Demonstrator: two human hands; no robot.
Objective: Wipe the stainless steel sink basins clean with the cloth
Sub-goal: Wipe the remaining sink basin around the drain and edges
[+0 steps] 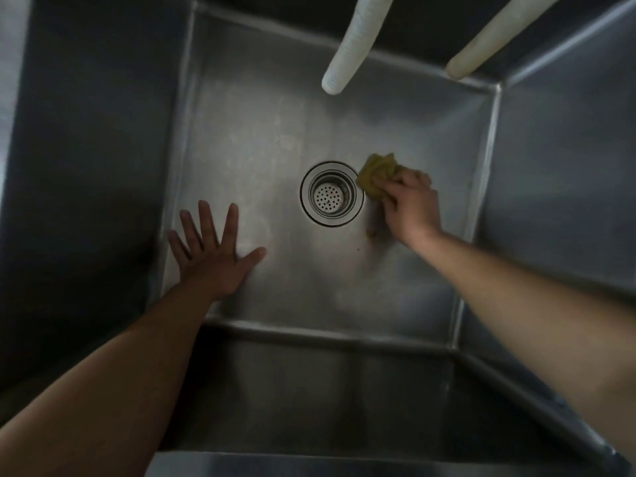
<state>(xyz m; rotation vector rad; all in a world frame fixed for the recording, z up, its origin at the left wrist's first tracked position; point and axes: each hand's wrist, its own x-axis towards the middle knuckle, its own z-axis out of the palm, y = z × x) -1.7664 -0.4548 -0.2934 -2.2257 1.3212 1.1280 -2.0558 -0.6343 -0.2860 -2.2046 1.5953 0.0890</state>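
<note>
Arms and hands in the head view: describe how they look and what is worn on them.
Both forearms are bare from the frame's lower edge to the wrist, with no sleeves in view. The left hand and right hand wear no gloves, and no watch, ring or bracelet shows.

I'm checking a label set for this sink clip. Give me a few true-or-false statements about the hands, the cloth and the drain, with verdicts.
1. The right hand grips the yellow-green cloth. True.
2. The cloth covers the drain strainer. False: it sits just right of the strainer, which shows uncovered.
3. The left hand holds a sponge. False: it holds nothing, its fingers spread flat over the basin floor.
4. Two pale hoses hang over the far side of the basin. True.
</note>
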